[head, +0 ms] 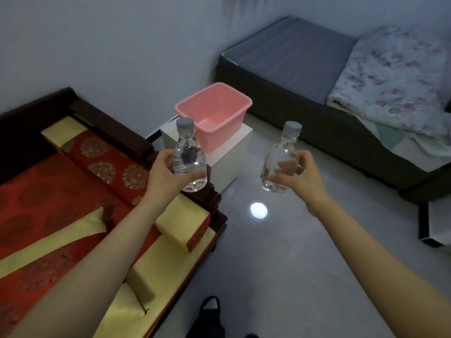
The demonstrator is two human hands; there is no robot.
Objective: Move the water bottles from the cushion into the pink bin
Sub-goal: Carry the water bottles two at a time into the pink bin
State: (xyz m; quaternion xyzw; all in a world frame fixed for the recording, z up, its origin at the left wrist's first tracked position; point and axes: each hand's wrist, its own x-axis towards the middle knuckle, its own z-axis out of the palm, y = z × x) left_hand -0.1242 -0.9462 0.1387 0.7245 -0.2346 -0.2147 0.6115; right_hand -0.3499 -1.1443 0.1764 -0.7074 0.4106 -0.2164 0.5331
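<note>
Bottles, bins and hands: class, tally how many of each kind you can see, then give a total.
Bottles: 2 (left bottle, right bottle)
Bin: 1 (pink bin)
Hands: 2 (left hand, right hand)
Total: 5

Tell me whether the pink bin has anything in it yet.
Empty. The pink bin shows only its bare pink floor; both bottles sit in the hands, outside it.

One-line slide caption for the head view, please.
Left hand and right hand each carry a water bottle toward the empty pink bin.
</note>
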